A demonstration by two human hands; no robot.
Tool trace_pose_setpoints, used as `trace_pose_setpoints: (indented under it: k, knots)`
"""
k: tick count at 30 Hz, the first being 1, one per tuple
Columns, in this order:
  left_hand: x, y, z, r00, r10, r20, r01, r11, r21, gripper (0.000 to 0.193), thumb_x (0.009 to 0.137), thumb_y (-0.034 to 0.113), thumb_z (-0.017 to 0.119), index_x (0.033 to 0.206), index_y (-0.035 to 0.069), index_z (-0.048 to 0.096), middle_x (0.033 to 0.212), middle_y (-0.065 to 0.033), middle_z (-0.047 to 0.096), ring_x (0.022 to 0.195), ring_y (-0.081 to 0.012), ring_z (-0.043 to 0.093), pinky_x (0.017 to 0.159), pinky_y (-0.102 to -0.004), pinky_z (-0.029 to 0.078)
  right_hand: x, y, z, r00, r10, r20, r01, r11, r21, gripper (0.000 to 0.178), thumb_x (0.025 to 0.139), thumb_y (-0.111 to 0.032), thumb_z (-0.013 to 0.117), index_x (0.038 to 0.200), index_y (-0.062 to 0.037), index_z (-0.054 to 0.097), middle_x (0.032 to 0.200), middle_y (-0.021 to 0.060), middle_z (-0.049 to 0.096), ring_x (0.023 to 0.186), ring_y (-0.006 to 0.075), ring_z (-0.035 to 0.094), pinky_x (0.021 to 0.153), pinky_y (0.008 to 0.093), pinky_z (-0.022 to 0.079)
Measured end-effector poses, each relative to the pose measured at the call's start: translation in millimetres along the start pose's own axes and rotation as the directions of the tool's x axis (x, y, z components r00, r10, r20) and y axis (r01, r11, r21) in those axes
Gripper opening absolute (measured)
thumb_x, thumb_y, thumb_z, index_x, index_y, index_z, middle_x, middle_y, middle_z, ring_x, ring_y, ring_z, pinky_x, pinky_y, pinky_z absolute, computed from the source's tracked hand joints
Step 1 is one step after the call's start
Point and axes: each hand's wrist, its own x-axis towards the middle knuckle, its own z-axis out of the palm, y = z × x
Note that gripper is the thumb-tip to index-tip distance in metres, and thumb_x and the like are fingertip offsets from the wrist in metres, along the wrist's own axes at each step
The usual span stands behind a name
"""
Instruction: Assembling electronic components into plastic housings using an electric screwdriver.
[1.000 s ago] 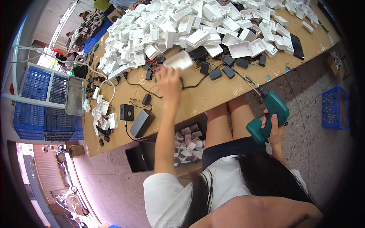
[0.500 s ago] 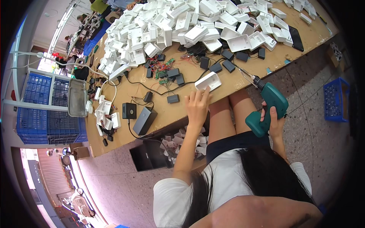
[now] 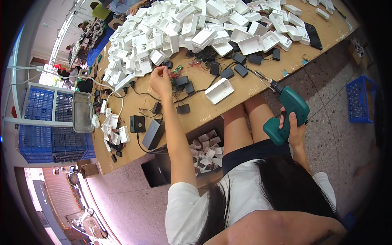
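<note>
My right hand [image 3: 295, 127] is wrapped round the grip of a green cordless drill [image 3: 295, 107], held off the table's front edge. The drill's black chuck [image 3: 277, 86] faces the table, with thin metal parts ahead of it. Further left, my left hand [image 3: 160, 83] is raised over the table with its fingertips pinched together; anything between them is too small to make out. It is beside the pile of white plastic cases and the green circuit boards [image 3: 176, 72] with red wires. A single white case [image 3: 219, 91] lies open side up near the front edge, touched by neither hand.
A large heap of white cases [image 3: 196, 28] covers the far table. Black boxes [image 3: 241, 70] and cables lie before it; a black adapter [image 3: 153, 134] is front left. Below are a bin of white pieces [image 3: 208, 153] and a blue crate [image 3: 361, 100]. People work far left.
My left hand has let go of the white case and moved left and away from me, toward the circuit boards. The drill stays nearly in place in my right hand.
</note>
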Motion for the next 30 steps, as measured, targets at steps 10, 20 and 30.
trace_pose_setpoints:
  k: [10,20,30]
  knots:
    - [-40.5,32.2,-48.7,0.971,-0.055,-0.233,-0.084,0.833,-0.546,0.014,0.103,0.011,0.061,0.103,-0.002,0.058,0.097,-0.0115,0.070,0.086,-0.0148,0.068,0.078,-0.0271,0.058,16.0,15.3,-15.7,0.999,-0.024,0.030,0.025,0.998,-0.052,0.041,0.105,-0.036,0.053,0.118,0.0020,0.060,0.093,0.0076,0.063,0.066,0.0126,0.058,0.060,0.0278,0.048]
    - [-155.7,45.3,-6.1,0.949,0.044,0.312,0.078,0.927,-0.368,0.009,0.099,0.006,0.066,0.104,0.001,0.072,0.092,-0.0023,0.069,0.079,-0.0068,0.061,0.069,-0.0230,0.048,18.1,18.3,-40.1,0.998,0.036,0.061,-0.031,0.996,-0.081,0.040,0.107,-0.035,0.051,0.117,0.0021,0.060,0.081,0.0076,0.062,0.066,0.0124,0.057,0.063,0.0271,0.048]
    - [-200.6,106.2,23.2,0.888,0.181,0.422,-0.010,0.926,-0.377,0.011,0.091,-0.001,0.070,0.100,0.001,0.076,0.080,-0.0046,0.063,0.069,-0.0101,0.054,0.064,-0.0248,0.044,26.9,35.9,-45.5,0.983,0.113,0.147,-0.099,0.990,-0.102,0.037,0.106,-0.032,0.052,0.118,0.0026,0.060,0.083,0.0071,0.062,0.067,0.0121,0.057,0.064,0.0276,0.048]
